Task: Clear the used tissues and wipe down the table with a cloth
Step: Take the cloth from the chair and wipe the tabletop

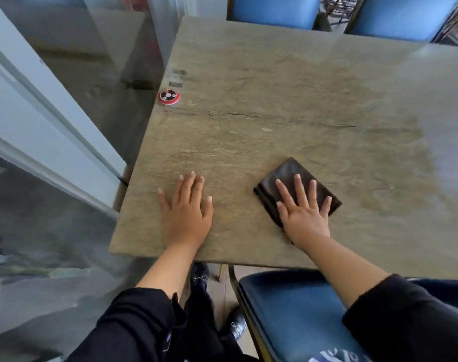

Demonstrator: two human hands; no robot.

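Cloth (292, 178), dark brown and folded into a flat rectangle, lies on the table (288, 100) directly under the right hand (305, 214), whose fingers are straight and spread, pressing down on it; its far corner sticks out beyond the fingertips. To that hand's left, well apart from the cloth, the left hand (187, 212) rests palm-down on bare stone, fingers straight and close together. Beyond the left hand, near the table's edge, sits a small red round button (169, 96).

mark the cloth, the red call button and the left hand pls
cloth (288, 169): head view, bare far corner.
red call button (169, 96): head view, centre of its top.
left hand (187, 210): head view, back of the hand.
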